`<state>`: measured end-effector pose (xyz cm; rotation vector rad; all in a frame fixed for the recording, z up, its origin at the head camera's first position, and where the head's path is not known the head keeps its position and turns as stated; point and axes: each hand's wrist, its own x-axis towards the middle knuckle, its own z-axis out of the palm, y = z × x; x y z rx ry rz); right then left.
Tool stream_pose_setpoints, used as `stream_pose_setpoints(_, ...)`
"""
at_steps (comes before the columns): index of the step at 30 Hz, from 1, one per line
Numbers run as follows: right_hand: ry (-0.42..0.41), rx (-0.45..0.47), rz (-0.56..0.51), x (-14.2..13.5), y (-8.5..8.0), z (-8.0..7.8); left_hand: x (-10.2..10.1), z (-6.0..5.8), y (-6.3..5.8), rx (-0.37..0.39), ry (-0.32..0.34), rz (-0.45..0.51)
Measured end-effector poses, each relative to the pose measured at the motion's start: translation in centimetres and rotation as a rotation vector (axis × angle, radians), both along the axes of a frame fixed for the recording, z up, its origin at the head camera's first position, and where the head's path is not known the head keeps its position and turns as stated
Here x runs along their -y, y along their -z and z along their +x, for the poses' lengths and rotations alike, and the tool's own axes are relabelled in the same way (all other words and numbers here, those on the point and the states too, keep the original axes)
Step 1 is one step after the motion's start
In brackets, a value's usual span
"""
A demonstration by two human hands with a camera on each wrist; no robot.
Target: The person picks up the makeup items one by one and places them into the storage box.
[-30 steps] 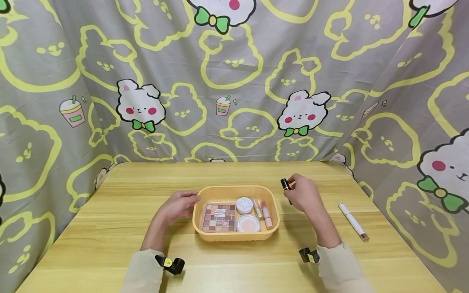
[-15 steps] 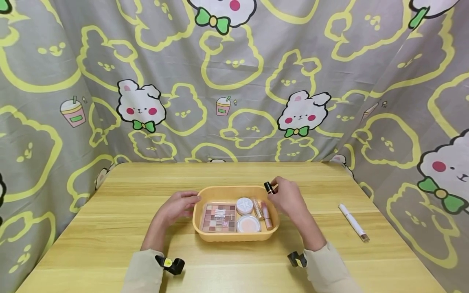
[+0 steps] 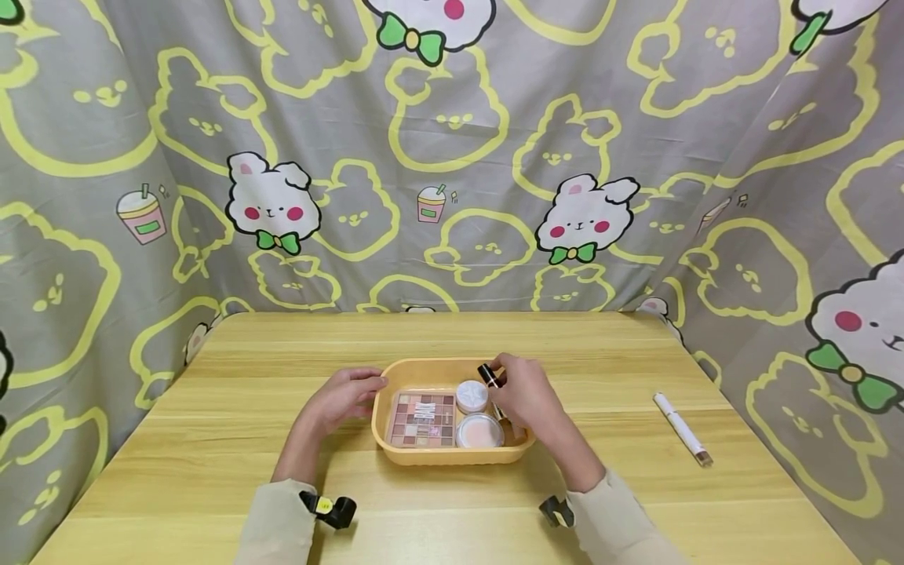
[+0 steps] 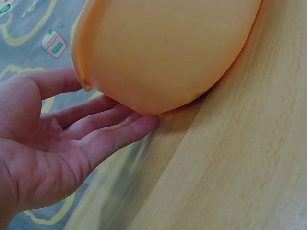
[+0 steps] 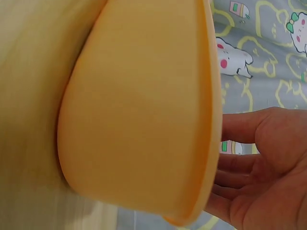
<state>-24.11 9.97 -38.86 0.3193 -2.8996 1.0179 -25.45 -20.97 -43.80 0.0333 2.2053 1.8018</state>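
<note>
My right hand (image 3: 526, 392) pinches a slim black cosmetic tube (image 3: 487, 375) with a gold band, tilted over the right part of a yellow plastic basket (image 3: 452, 457). In the right wrist view, the basket's wall (image 5: 139, 105) hides the fingertips and the tube. At the left end, my left hand (image 3: 346, 399) touches the basket, its fingers loosely extended against the outer wall (image 4: 168, 52) and rim. Inside lie an eyeshadow palette (image 3: 421, 431), a white round jar (image 3: 472, 396) and a round powder compact (image 3: 479, 431). Tubes on the basket's right side are mostly covered by my right hand.
A white pen-like stick (image 3: 682, 428) with a brown end lies on the wooden table (image 3: 282, 337), right of my right arm. A grey patterned curtain (image 3: 339, 204) hangs behind the table and along both sides.
My right hand has carried the black tube left from beside the basket to over its right part, covering the tubes there. My left hand and the basket stay put.
</note>
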Motion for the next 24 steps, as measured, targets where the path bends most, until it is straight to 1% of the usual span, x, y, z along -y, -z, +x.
stream_pose_setpoints(4,-0.026,0.005,-0.004,0.7,0.4,0.2,0.0,-0.1,0.1,0.002,-0.002,0.002)
stream_pose_setpoints(7,-0.061,0.010,-0.015,1.1,0.7,0.3,0.0,-0.1,0.1,0.005,-0.005,-0.001)
stream_pose_setpoints(9,-0.081,-0.012,-0.019,1.3,0.9,0.3,0.0,-0.1,0.0,0.006,-0.005,-0.002)
stream_pose_setpoints(12,-0.110,-0.072,-0.012,1.5,1.3,0.2,-0.1,-0.1,-0.1,0.003,-0.002,-0.004)
stream_pose_setpoints(15,-0.128,-0.111,0.026,1.8,1.7,0.3,-0.1,-0.1,-0.1,0.002,-0.002,-0.005)
stream_pose_setpoints(19,-0.144,-0.086,0.075,2.2,1.8,0.5,0.0,-0.1,0.0,0.004,-0.001,-0.003)
stream_pose_setpoints(22,-0.158,-0.069,0.089,2.3,1.8,0.7,0.0,-0.1,0.0,0.004,-0.002,-0.001)
stream_pose_setpoints(24,-0.172,-0.073,0.088,2.4,1.9,0.7,0.0,-0.1,0.0,0.004,-0.003,-0.003)
